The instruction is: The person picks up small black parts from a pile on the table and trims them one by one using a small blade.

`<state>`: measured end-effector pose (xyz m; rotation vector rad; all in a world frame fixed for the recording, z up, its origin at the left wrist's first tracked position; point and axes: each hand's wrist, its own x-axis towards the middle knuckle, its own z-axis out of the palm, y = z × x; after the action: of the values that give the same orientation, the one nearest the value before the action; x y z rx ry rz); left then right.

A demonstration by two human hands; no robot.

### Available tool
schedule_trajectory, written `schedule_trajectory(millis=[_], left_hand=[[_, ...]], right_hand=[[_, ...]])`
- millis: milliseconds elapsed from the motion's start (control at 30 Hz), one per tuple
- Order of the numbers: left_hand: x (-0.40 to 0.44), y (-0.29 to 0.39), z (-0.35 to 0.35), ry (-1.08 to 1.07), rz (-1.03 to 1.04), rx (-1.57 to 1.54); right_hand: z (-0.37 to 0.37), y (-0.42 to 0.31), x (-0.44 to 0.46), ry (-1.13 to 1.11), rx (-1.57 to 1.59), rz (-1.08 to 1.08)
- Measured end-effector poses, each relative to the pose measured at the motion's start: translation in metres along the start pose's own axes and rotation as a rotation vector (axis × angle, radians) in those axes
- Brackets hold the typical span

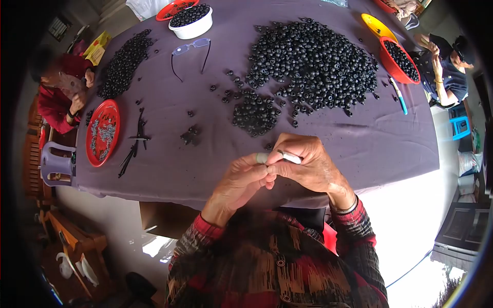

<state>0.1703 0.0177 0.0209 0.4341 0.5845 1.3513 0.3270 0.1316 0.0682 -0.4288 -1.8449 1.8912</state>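
Fingertips meet just beyond the near edge of a cloth-covered tabletop, where a person's left hand is drawn narrow against the right hand. The right hand holds a short white item among its fingers; whether a smaller piece is pinched between the two hands cannot be told. A pale band circles a left finger.

Small black pieces, many of them ring-like, lie in a large heap toward the far right of the tabletop and a smaller heap nearer the hands, with strays between them. The likeliest mishap is a slip: anything small in that tight pinch could drop past the near edge into the lap, and the band may dull the finger's feel. A forward swing of the knuckles could plough into the smaller heap, sending rounded pieces rolling or mixing the heaps.

Toward the left edge, a red plate of grey bits sits beside dark slender tools; a careless sleeve could catch a handle and jolt the plate. Unfolded eyeglasses near the far left stand in the way of a long reach, while a tug on the overhanging cloth could shift everything at once.
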Motion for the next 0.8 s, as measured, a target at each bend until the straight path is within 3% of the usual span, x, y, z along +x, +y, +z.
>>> schedule_trajectory(millis=[400, 600, 800], left_hand=[[0.01, -0.012, 0.004, 0.017, 0.009, -0.023], [0.014, -0.012, 0.01, 0.025, 0.033, -0.017], [0.017, -0.013, 0.011, 0.029, 0.03, -0.023]], right_hand=[[-0.01, 0.003, -0.003, 0.05, -0.183, 0.04], [-0.011, 0.008, -0.011, 0.016, 0.193, 0.079], [-0.011, 0.004, -0.011, 0.006, 0.29, 0.094]])
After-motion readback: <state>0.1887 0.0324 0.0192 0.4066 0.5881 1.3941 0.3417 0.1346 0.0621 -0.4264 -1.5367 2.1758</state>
